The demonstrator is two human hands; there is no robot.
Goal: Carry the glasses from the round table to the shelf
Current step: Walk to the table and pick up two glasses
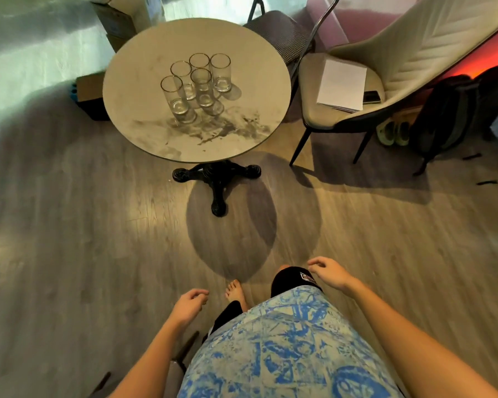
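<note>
Several tall clear glasses [197,84] stand upright in a tight cluster on the round marble-look table [144,67], slightly left of its middle. The table rests on a black cast-iron foot [216,179]. My left hand [188,307] hangs low at the bottom centre, fingers loosely curled, holding nothing. My right hand [329,272] is a little higher and to the right, fingers apart and empty. Both hands are well short of the table, over the wooden floor. No shelf is in view.
A cream padded chair [414,50] with white paper [342,84] and a phone [372,96] on its seat stands right of the table. A dark chair [282,33] sits behind. Cardboard boxes [118,21] stand at the back left, a black backpack [449,110] and shoes [393,133] at right.
</note>
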